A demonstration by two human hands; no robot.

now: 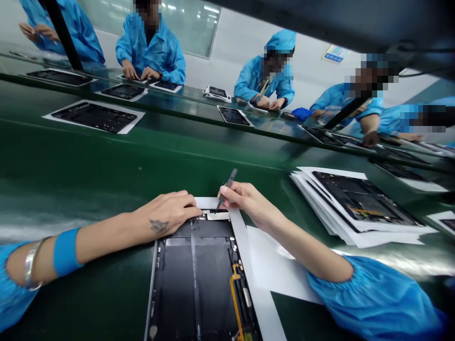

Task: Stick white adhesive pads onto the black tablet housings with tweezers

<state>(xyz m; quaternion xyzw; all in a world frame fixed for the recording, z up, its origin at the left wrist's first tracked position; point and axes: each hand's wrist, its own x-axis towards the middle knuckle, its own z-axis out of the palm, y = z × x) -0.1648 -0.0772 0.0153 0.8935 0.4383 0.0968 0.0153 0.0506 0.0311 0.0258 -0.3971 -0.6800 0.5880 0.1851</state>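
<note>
Both hands: your left hand (pixel 174 211) and right hand (pixel 236 196) meet near the far end of the opened tablet housing (pixel 213 270).
Left pose: palm down, forearm slanting in from the left, fingers bent over the far left corner; whether they grip it, you cannot tell from this view.
Right pose: forearm angled in from the lower right, thumb and fingers pinching dark tweezers (pixel 228 183) steeply, tip down at the white strip (pixel 219 216).
Housing's place: in front of you, on a white paper sheet (pixel 265 308) over the green bench (pixel 106 166).
</note>
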